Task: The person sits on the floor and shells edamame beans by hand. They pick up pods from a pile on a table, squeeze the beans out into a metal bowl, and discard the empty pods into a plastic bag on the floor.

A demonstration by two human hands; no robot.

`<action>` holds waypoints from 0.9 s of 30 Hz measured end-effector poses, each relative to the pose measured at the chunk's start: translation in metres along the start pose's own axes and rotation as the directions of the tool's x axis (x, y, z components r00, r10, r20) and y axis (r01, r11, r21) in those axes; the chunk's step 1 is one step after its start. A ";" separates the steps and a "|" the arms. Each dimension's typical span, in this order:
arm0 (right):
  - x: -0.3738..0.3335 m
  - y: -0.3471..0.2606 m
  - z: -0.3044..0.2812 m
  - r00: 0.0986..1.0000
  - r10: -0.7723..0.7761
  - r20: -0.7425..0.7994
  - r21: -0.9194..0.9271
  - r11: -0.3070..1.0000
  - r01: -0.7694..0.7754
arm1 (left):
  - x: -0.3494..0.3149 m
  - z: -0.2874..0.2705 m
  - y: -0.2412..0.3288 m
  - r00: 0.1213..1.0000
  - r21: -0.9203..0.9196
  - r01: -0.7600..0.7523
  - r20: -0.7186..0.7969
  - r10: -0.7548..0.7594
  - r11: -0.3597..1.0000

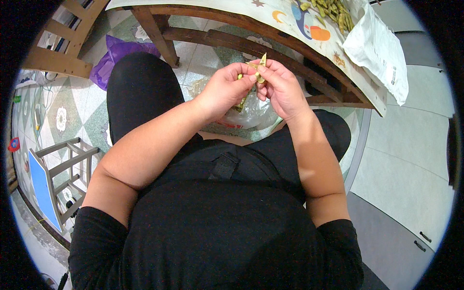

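Note:
My left hand (226, 88) and my right hand (283, 89) meet above my lap, both closed with fingertips pinched together. Between them is a green bean pod (263, 61), split open, its pointed end sticking up past my right thumb. A pale bean shows by the left thumb tip. Another greenish bit peeks out from the curled left fingers; its kind is hard to make out. Under the hands a clear plastic bag (258, 114) lies between my legs, with some green pods or shells partly hidden by my left hand.
Ahead stands a wooden table with a patterned cover (232, 6). On its right are a heap of bean pods (333, 12) and a white plastic bag (379, 48). A purple bag (104, 65) lies on the floor, a blue-topped stool (46, 188) at left. Cabinets (401, 145) line the right.

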State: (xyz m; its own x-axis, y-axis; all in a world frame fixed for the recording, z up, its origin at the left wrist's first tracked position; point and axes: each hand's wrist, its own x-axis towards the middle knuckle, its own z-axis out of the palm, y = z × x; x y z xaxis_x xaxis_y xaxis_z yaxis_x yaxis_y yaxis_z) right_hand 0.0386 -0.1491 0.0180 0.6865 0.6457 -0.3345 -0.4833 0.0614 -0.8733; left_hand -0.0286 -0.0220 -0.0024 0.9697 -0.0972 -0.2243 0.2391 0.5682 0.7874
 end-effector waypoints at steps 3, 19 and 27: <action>-0.001 -0.001 -0.002 1.000 0.003 0.012 -0.004 1.000 -0.003 | 0.002 -0.006 -0.001 0.998 -0.070 0.070 0.013 -0.069 0.995; -0.004 -0.001 -0.003 0.998 0.057 0.029 -0.033 0.998 -0.056 | 0.005 -0.011 0.003 0.988 -0.321 0.144 -0.001 -0.152 0.936; -0.005 0.001 -0.005 0.992 0.080 0.100 -0.095 0.993 -0.070 | 0.007 -0.015 0.002 0.990 -0.211 0.128 -0.030 -0.138 0.969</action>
State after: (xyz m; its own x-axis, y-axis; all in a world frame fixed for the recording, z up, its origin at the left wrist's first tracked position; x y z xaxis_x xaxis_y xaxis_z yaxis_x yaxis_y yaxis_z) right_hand 0.0375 -0.1565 0.0171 0.5878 0.7216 -0.3659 -0.4768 -0.0564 -0.8772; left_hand -0.0224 -0.0097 -0.0110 0.9255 -0.1499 -0.3478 0.3455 0.7104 0.6132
